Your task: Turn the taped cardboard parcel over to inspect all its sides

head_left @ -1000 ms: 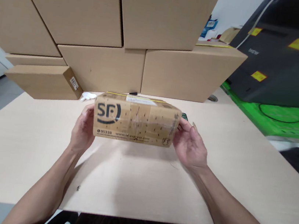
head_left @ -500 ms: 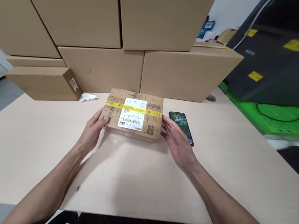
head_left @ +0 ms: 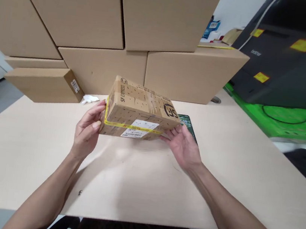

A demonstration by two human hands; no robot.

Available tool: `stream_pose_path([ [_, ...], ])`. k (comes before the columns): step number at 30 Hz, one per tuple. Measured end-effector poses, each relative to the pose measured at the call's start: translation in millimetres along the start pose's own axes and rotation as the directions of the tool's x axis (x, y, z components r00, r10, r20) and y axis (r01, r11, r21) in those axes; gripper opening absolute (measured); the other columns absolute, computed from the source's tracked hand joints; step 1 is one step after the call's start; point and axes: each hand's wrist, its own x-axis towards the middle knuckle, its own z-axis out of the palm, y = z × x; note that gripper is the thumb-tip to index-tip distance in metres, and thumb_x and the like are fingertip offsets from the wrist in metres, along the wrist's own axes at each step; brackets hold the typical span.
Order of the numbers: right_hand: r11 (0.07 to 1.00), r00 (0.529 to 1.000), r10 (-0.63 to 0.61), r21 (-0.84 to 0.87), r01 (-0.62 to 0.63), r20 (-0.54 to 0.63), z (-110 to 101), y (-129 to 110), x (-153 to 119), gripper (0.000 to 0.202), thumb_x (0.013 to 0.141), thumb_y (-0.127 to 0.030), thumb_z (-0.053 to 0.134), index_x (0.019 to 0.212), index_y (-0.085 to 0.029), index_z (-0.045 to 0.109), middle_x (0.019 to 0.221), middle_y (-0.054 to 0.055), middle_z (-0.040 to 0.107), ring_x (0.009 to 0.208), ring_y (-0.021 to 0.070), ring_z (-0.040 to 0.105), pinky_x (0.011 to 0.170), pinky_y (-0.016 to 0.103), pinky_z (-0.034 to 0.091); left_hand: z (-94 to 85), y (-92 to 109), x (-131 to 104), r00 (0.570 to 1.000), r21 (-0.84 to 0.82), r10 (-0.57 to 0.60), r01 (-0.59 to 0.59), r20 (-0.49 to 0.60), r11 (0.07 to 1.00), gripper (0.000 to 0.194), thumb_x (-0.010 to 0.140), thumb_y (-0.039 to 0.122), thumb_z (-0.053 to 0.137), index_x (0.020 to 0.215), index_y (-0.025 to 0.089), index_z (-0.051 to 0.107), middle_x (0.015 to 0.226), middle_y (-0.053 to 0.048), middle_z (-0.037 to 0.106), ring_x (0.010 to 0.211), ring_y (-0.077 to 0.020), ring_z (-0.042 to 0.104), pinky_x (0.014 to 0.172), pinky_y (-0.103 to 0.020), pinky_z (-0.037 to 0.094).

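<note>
"Parcel (head_left: 141, 107) up or down?"
"Up: tilted above the table (head_left: 142, 189), toward the far edge, its labelled face toward the person."
"And the hands?"
"Apart, one at each end. The left hand (head_left: 86, 131) is clamped on the left end, thumb in front. The right hand (head_left: 184, 149) is palm up, fingers touching the lower right end; whether it grips cannot be told."
"Anything nearby?"
"A phone (head_left: 188, 121), partly hidden behind the right hand, and a white scrap (head_left: 90, 99) beside a flat carton (head_left: 36, 81) at the table's far left corner."
</note>
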Motion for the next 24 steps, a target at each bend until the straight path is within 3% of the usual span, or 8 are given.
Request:
stream_pose_path([
  [7,0.999,0.997,0.051,0.009,-0.05,-0.056,-3,-4,3,0.042,0.081,-0.073,0.075,0.086,-0.031,0.075,0.1,0.003,0.085,0.118,0.0351,0.074,0.1,0.055,0.058,-4.0,15,2,0.978,0.072,0.185,-0.178,-0.101,0.981,0.023,0.083,0.055,0.081,0.088,0.033,0.085,0.122,-0.003,0.08,0.136,-0.036,0.065,0.122,-0.056,0.048],
  [9,0.996,0.994,0.087,-0.01,-0.088,-0.065,-3,-5,2,0.043,0.077,-0.072,0.08,0.084,-0.03,0.077,0.097,0.003,0.085,0.115,0.0349,0.076,0.099,0.052,0.059,-2.4,14,3,0.988,0.154,0.121,-0.105,-0.1,0.983,0.022,0.086,0.052,0.08,0.092,0.031,0.085,0.13,-0.003,0.078,0.143,-0.0343,0.059,0.129,-0.054,0.04],
  [12,0.992,0.996,0.085,-0.087,-0.089,-0.041,2,-6,-2,0.038,0.074,-0.062,0.087,0.091,-0.028,0.082,0.105,0.003,0.085,0.114,0.0309,0.076,0.098,0.045,0.059,-0.3,3,1,0.995,0.288,-0.094,0.102,-0.039,0.952,0.036,0.086,0.056,0.082,0.105,0.025,0.083,0.146,-0.008,0.069,0.154,-0.0354,0.049,0.134,-0.053,0.031],
  [14,0.988,0.998,0.056,-0.14,-0.057,-0.015,5,-8,-6,0.035,0.074,-0.053,0.091,0.098,-0.029,0.083,0.112,0.003,0.084,0.117,0.0287,0.074,0.102,0.043,0.057,0.3,-6,-2,0.968,0.269,-0.249,0.242,-0.006,0.932,0.058,0.08,0.056,0.087,0.127,0.025,0.074,0.143,-0.011,0.069,0.146,-0.0368,0.056,0.127,-0.056,0.041],
  [17,0.99,1.0,-0.007,-0.142,0.01,0.018,7,-13,-8,0.037,0.076,-0.049,0.09,0.107,-0.031,0.082,0.12,0.003,0.083,0.118,0.028,0.074,0.111,0.046,0.053,-0.8,-15,-5,0.973,0.188,-0.23,0.224,0.011,0.956,0.071,0.083,0.059,0.084,0.144,0.03,0.06,0.15,-0.011,0.063,0.143,-0.0346,0.059,0.12,-0.051,0.05],
  [20,0.99,0.997,-0.071,-0.121,0.075,0.036,5,-15,-7,0.039,0.077,-0.054,0.088,0.109,-0.031,0.082,0.127,0.004,0.082,0.122,0.029,0.073,0.116,0.049,0.05,-4.6,-18,-3,0.99,0.202,-0.132,0.139,-0.048,0.969,0.075,0.083,0.057,0.086,0.147,0.034,0.056,0.166,-0.01,0.05,0.158,-0.0335,0.045,0.129,-0.048,0.041],
  [22,0.984,0.999,-0.035,-0.176,0.035,0.002,2,-14,-6,0.041,0.078,-0.056,0.089,0.111,-0.032,0.082,0.126,0.005,0.082,0.126,0.03,0.072,0.119,0.05,0.048,-6.8,-18,0,0.967,0.247,-0.234,0.253,-0.104,0.935,0.078,0.081,0.056,0.088,0.148,0.031,0.056,0.166,-0.013,0.05,0.16,-0.0369,0.041,0.13,-0.053,0.038],
  [24,0.969,0.998,0.039,-0.242,-0.048,-0.04,1,-10,-6,0.045,0.077,-0.057,0.09,0.113,-0.032,0.082,0.126,0.005,0.083,0.131,0.0318,0.07,0.12,0.053,0.047,-6.7,-17,3,0.918,0.25,-0.39,0.396,-0.075,0.883,0.076,0.081,0.058,0.087,0.144,0.025,0.06,0.159,-0.017,0.058,0.154,-0.0413,0.048,0.126,-0.057,0.043],
])
